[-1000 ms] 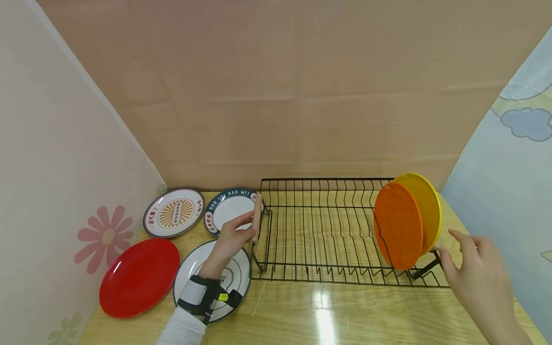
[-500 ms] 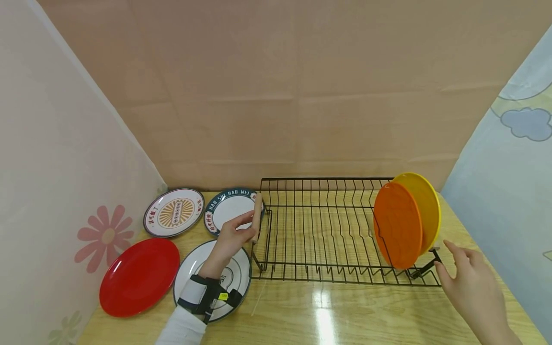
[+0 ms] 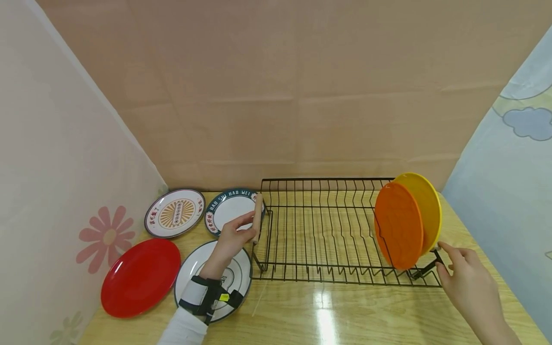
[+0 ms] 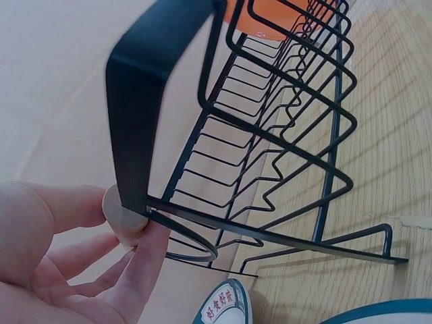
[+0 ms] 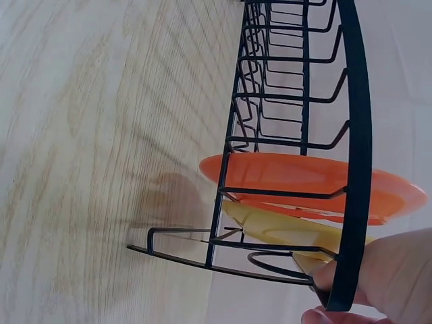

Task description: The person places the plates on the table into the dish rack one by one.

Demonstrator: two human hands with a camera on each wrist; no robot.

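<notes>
Closing in over the last second, the right hand [image 3: 463,282] now pinches the rack [image 3: 327,230]'s right end handle, so both ends are held: the left hand [image 3: 230,239] grips the wooden left handle [image 3: 257,216]. Only the right wrist view shows fingers [image 5: 385,270] curled round the bar beside the orange plate [image 5: 304,177].

Our right hand [image 5: 378,280] grips the black rack [image 5: 351,135] end, beside 2 upright plates, orange plate [image 5: 290,174] and yellow plate [image 5: 283,229].
</notes>
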